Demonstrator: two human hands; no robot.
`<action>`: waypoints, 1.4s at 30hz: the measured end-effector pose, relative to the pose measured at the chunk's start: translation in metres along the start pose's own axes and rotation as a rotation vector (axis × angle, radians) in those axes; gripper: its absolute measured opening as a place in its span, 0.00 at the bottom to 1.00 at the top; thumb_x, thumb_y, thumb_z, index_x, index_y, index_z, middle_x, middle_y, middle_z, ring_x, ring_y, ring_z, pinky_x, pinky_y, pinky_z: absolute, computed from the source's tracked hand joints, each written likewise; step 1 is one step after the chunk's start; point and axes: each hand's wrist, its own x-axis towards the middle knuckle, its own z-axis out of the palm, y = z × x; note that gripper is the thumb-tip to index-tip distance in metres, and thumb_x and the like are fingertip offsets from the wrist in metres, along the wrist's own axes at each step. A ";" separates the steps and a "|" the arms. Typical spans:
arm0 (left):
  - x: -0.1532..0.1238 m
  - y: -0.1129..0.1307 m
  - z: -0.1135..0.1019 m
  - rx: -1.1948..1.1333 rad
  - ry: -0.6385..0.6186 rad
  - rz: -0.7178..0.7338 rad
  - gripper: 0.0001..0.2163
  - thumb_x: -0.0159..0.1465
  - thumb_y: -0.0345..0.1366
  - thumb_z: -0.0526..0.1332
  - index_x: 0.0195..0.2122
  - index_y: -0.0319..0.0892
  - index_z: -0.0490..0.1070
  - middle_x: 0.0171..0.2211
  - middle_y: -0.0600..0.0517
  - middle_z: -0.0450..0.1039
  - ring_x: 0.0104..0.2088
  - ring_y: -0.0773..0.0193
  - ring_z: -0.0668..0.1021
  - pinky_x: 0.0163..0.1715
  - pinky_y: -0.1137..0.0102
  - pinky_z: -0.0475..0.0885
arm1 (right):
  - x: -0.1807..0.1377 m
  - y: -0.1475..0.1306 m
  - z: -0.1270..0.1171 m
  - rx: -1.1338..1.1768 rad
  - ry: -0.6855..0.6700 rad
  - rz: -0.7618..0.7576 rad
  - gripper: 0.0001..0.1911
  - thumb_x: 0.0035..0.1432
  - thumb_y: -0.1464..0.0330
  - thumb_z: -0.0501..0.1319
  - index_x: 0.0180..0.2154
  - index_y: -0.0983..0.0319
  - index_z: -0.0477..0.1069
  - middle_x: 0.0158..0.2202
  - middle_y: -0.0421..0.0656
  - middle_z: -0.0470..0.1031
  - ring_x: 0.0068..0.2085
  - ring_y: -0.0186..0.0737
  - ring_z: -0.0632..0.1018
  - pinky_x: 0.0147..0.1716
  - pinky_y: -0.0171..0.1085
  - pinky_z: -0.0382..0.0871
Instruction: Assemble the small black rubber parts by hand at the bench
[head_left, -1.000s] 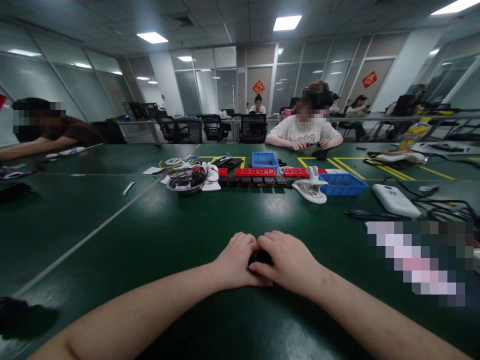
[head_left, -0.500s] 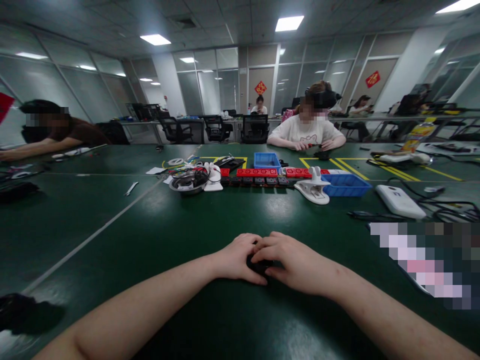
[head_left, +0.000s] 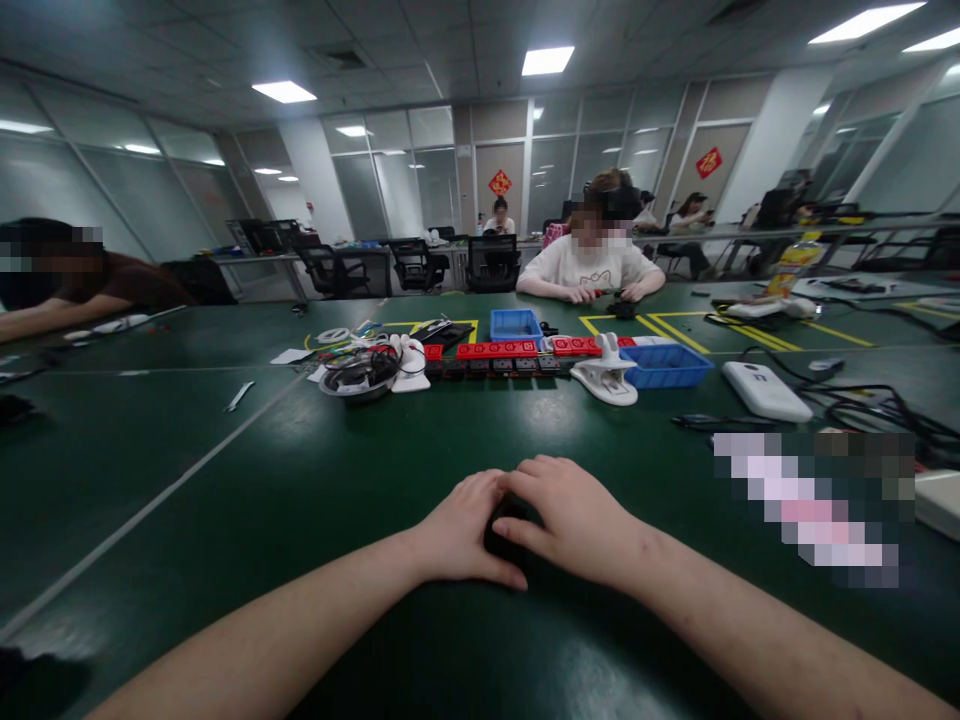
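The left hand (head_left: 466,532) and right hand (head_left: 574,515) curl around a dark object (head_left: 519,508) between them at the green counter (head_left: 360,470), and though I cannot tell how firmly either grips, it might slip if they parted carelessly

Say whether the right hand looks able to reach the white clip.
Probably yes: only green tabletop shows between the right hand and the white clip, though that hand curls over a dark object.
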 end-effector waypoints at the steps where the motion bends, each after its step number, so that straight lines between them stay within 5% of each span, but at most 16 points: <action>1: 0.000 0.000 0.000 0.007 0.014 -0.015 0.41 0.39 0.54 0.69 0.52 0.43 0.58 0.51 0.45 0.61 0.51 0.50 0.64 0.52 0.56 0.58 | 0.001 0.000 0.002 -0.022 -0.009 0.017 0.15 0.57 0.59 0.57 0.36 0.64 0.70 0.33 0.46 0.71 0.35 0.44 0.71 0.34 0.41 0.62; 9: 0.003 0.004 0.000 0.101 0.046 -0.066 0.23 0.46 0.45 0.68 0.39 0.41 0.66 0.38 0.50 0.66 0.39 0.56 0.69 0.42 0.62 0.65 | 0.004 -0.002 0.010 -0.070 -0.050 0.062 0.14 0.54 0.60 0.60 0.35 0.64 0.69 0.33 0.46 0.71 0.35 0.44 0.71 0.34 0.40 0.65; 16: 0.003 0.000 0.000 0.055 0.051 -0.008 0.21 0.45 0.41 0.69 0.39 0.41 0.67 0.39 0.51 0.66 0.42 0.57 0.68 0.46 0.63 0.62 | 0.003 0.001 0.005 0.061 -0.085 -0.026 0.12 0.52 0.68 0.61 0.40 0.63 0.70 0.37 0.46 0.71 0.39 0.43 0.71 0.39 0.40 0.64; 25: 0.001 -0.003 -0.005 0.027 -0.021 0.010 0.22 0.47 0.43 0.69 0.42 0.44 0.68 0.44 0.51 0.64 0.47 0.54 0.65 0.49 0.62 0.60 | 0.001 0.012 -0.006 0.350 -0.174 -0.269 0.24 0.48 0.83 0.55 0.43 0.57 0.72 0.42 0.38 0.75 0.44 0.38 0.70 0.46 0.38 0.61; 34: 0.000 -0.001 -0.002 0.063 -0.022 0.032 0.35 0.46 0.53 0.67 0.52 0.45 0.59 0.50 0.48 0.63 0.49 0.51 0.65 0.53 0.56 0.54 | 0.004 0.006 0.003 0.169 0.034 -0.054 0.12 0.56 0.67 0.59 0.42 0.64 0.69 0.39 0.46 0.72 0.42 0.43 0.70 0.43 0.41 0.62; 42: 0.000 0.002 0.006 0.099 0.077 -0.095 0.33 0.41 0.56 0.67 0.42 0.41 0.63 0.39 0.49 0.66 0.42 0.53 0.69 0.52 0.54 0.56 | 0.005 -0.002 0.012 -0.057 0.012 0.110 0.17 0.53 0.56 0.60 0.34 0.64 0.67 0.32 0.45 0.70 0.35 0.45 0.71 0.34 0.40 0.62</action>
